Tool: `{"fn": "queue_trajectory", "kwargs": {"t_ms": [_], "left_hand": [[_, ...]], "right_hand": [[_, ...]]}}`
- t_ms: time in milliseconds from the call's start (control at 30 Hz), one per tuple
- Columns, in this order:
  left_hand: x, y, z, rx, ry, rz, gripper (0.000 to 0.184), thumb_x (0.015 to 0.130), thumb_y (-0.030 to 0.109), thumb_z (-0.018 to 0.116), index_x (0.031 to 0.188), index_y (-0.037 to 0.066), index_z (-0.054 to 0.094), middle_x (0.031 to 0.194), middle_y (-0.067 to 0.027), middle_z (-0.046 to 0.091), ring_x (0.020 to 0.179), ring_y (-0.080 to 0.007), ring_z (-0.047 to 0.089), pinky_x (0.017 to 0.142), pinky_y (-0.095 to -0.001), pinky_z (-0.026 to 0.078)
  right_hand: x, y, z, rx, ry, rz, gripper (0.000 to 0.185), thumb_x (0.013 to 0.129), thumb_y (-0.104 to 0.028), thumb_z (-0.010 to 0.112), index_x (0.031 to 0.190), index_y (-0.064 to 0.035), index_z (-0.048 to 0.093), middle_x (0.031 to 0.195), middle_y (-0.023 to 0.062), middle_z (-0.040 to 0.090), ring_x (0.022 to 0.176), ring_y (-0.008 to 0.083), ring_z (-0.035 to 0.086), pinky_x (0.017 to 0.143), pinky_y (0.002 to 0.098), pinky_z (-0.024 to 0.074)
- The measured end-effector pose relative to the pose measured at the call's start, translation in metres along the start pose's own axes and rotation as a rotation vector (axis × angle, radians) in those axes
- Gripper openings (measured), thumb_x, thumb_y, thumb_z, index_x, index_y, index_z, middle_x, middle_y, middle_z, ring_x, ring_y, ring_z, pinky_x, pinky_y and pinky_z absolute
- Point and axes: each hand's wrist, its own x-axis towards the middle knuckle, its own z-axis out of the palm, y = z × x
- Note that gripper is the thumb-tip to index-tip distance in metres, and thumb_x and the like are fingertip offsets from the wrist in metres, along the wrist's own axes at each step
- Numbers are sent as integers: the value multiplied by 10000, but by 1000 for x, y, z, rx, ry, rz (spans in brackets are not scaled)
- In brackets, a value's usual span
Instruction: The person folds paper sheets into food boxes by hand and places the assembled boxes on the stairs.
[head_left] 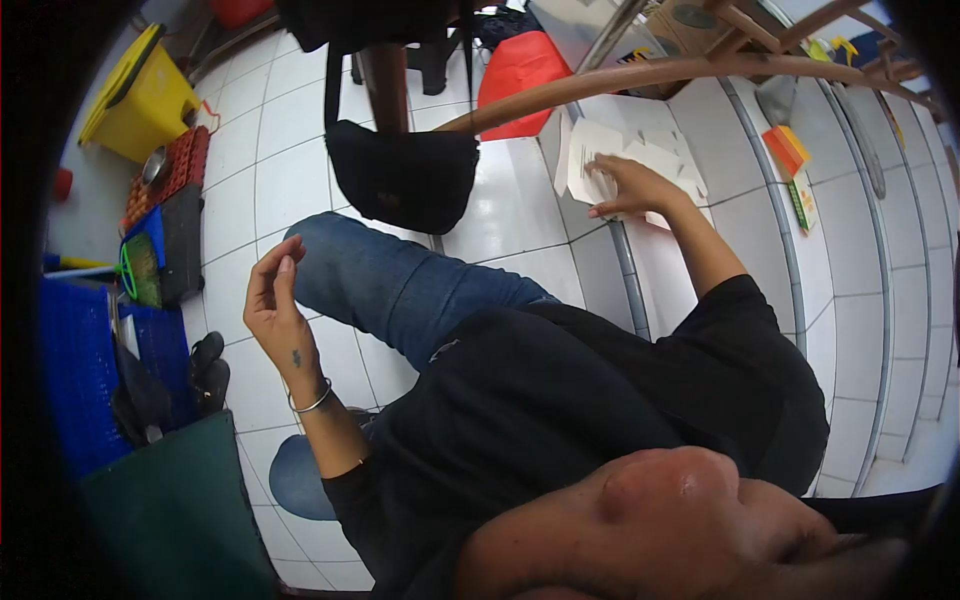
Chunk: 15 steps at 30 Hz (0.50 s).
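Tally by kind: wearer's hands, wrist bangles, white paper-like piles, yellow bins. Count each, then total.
Left hand and right hand: 2
Wrist bangle: 1
White paper-like pile: 1 (sheets overlap, so not counted singly)
Yellow bin: 1
Total: 5

A black bag [402, 175] hangs between the left hand [275, 305] and the right hand [635, 188], leaving a strip of bare tiled floor [515, 215] between it and the denim-clad right leg [400, 285]. The leg walls off the left hand's inner side; outward, open floor runs toward a blue crate [75, 360]. A curved wooden bar [700, 68] crosses beyond the right hand, limiting passage there; tiled steps [745, 215] stand behind it.
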Motion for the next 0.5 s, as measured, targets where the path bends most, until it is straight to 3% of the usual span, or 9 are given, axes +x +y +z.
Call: {"fn": "queue_trajectory", "kwargs": {"t_ms": [233, 367, 500], "left_hand": [[1, -1, -5, -12, 28, -19, 203, 966, 91, 548, 1078, -21, 673, 1067, -156, 692, 1029, -228, 656, 978, -343, 486], [1, -1, -2, -9, 9, -25, 203, 962, 91, 550, 1074, -22, 677, 1061, -152, 694, 1024, -225, 658, 980, -339, 486], [-1, 4, 1, -11, 3, -23, 204, 962, 89, 547, 1073, -20, 679, 1054, -149, 695, 1024, -225, 657, 983, -334, 482]], "right_hand": [[15, 20, -6, 203, 23, 12, 635, 562, -309, 914, 1126, -99, 711, 1336, 160, 581, 1232, 306, 556, 1069, 360, 393], [19, 35, -2, 304, 4, 27, 627, 572, -300, 910, 1137, -115, 711, 1355, 156, 567, 1251, 311, 540, 1066, 366, 394], [9, 21, 1, 207, 40, 9, 664, 557, -391, 904, 1131, -116, 714, 1392, 145, 537, 1244, 327, 541, 1057, 368, 402]]}}
